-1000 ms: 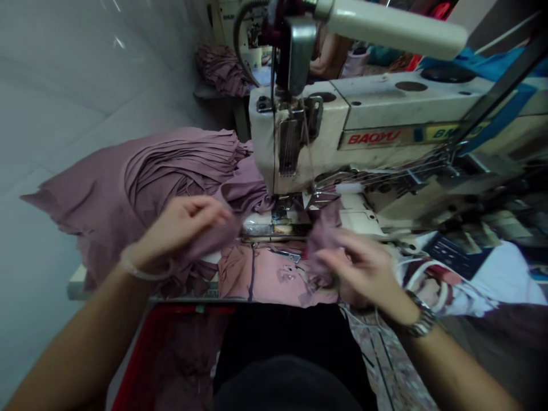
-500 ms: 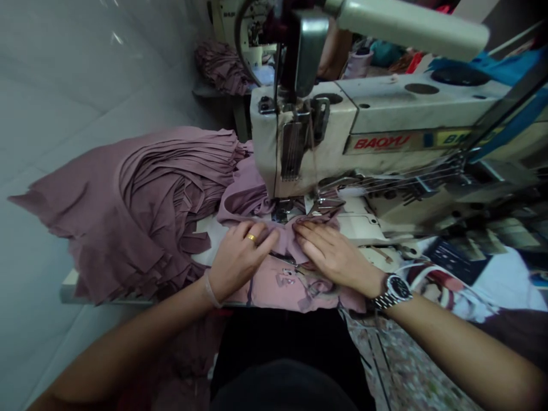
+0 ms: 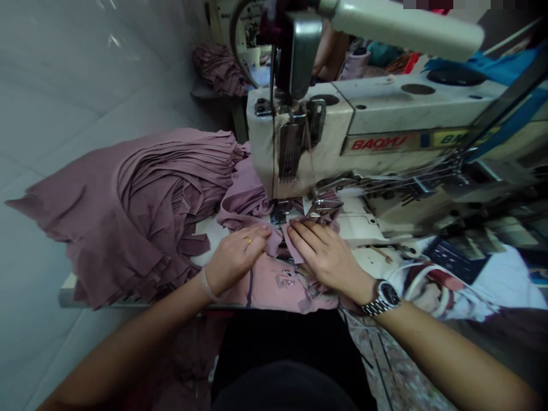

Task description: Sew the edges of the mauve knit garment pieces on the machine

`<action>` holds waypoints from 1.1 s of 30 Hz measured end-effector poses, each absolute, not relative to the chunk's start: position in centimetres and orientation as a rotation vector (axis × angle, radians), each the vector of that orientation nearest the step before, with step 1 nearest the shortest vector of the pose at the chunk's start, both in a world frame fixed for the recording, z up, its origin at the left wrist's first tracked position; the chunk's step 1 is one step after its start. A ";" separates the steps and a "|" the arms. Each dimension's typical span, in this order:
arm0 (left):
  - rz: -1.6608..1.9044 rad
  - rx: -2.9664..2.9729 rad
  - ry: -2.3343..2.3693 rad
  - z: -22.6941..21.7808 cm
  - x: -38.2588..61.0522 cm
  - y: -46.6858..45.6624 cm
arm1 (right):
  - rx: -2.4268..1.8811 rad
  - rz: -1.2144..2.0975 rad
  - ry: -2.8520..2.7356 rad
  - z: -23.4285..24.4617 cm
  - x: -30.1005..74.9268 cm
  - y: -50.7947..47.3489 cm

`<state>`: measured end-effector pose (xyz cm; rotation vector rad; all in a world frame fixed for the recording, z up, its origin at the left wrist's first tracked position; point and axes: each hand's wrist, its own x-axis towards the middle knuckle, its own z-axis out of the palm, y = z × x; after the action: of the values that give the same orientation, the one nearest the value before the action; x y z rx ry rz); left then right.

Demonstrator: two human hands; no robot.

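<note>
My left hand [image 3: 240,255], a ring on one finger, pinches the edge of a mauve fabric piece [image 3: 240,220] just left of the presser foot [image 3: 280,216]. This cloth loops back toward the pile on the left. Opposite it, my right hand [image 3: 322,250] has its fingers together over another mauve fabric edge [image 3: 293,244], its thumb hidden underneath. A narrow gap separates the two edges in front of the needle area. The sewing machine [image 3: 299,137] stands directly beyond both hands, with threads running down to its needles.
A big stack of mauve fabric pieces [image 3: 85,211] covers the table's left side, beside a tiled wall [image 3: 77,74]. Pink cloth [image 3: 268,288] lines the front edge. Right of the machine bed lie cables and a white cloth [image 3: 505,285]. Behind are another machine and part of a person.
The fabric that spanned the space between my hands now shows a gap with two separate edges. My left fingers have drawn together at its edge. My right wrist has shifted slightly left.
</note>
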<state>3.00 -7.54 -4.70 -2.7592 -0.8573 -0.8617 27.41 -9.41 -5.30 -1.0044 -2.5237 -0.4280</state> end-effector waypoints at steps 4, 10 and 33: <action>-0.651 -2.760 -0.725 -4.4 2.6 -7.8 | -1.067 -0.454 -2.540 -5.4 27.6 -9.5; -0.384 -2.619 -0.960 -4.1 3.8 -8.1 | -1.056 -0.463 -2.495 -5.7 27.2 -9.7; -0.464 -2.630 -1.177 -4.3 5.7 -8.6 | -1.181 -0.378 -2.472 -4.8 25.5 -9.7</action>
<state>5.71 -8.58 -4.31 -2.6301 -1.1773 -0.4636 25.47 -9.71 -4.75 -1.1809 -2.4719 -0.3777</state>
